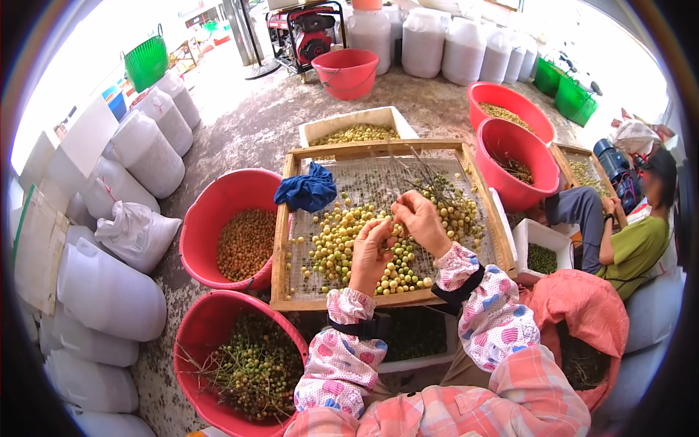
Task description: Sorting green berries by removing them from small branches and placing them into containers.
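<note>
My left hand (372, 252) is over a heap of small yellow-green round fruits (341, 235), its fingers curled around a few of them. Close beside it, my right hand (421, 223) has thumb and forefinger pinched together; anything between those fingertips is too small to make out. The fruits lie on a wire-mesh screen (360, 177) in a wooden frame (279, 257). Thin twigs with fruits (437, 188) are piled at the screen's far right. A crumpled blue cloth (307, 187) lies over the frame's left side.
To the left stand a red tub of brownish fruits (246, 246) and another of fruiting stems (246, 366). A white foam box (401, 117) of fruits sits behind the frame. At right are red tubs (516, 169), an orange sack (579, 300) and a seated person (633, 240).
</note>
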Demonstrator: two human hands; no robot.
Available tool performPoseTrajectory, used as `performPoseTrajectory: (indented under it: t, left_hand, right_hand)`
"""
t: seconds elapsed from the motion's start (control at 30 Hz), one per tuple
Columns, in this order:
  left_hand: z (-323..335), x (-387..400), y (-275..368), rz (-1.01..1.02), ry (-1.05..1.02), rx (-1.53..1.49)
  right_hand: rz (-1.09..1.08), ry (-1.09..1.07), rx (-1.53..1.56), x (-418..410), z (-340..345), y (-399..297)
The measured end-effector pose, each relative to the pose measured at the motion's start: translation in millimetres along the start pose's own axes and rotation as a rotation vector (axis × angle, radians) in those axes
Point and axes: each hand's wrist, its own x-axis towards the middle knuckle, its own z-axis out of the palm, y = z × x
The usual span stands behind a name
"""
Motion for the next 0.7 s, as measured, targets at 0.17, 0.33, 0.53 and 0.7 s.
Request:
performPoseTrajectory:
  t: [0.17,0.33,0.53,0.7]
  left_hand:
    - [-0.1,-2.6,4.7,-0.132,-0.042,-0.091]
    - [-5.7,-2.6,4.5,-0.166,-0.134,-0.036]
    - [2.0,-7.6,6.9,-0.243,-0.082,0.014]
    - [4.0,-9.2,4.2,-0.246,-0.092,-0.044]
  right_hand:
    - [0.227,-0.012,0.228,4.1,-24.0,4.1]
    - [-0.029,-0.343,-0.021,-1.6,-16.6,-0.7]
    - [-0.236,-0.389,-0.407,-3.0,-18.3,-13.0]
    - [-0.293,-0.325,-0.448,-1.6,-16.9,-8.0]
